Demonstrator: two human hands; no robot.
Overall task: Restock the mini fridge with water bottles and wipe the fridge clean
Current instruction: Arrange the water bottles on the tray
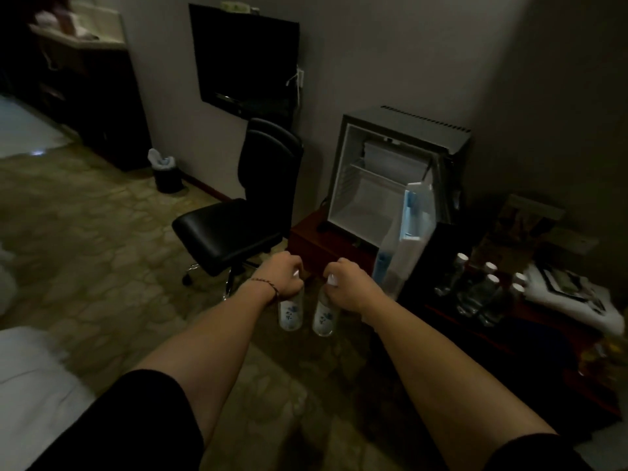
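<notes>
My left hand (282, 277) grips the neck of a clear water bottle (290, 312) with a blue label, and the bottle hangs down from my fist. My right hand (346, 283) grips a second water bottle (323, 317) the same way, right beside the first. Both are held out over the carpet in front of the mini fridge (397, 171). The fridge stands on a low wooden cabinet (306, 237), its door (407, 232) swung open to the right. Its white inside looks bare, with one wire shelf.
A black swivel chair (238, 219) stands left of the fridge, close to my left hand. Several more capped bottles (482, 287) stand on a dark table at the right, beside white cloths (571, 300). A small bin (166, 173) sits by the wall under a television (244, 59).
</notes>
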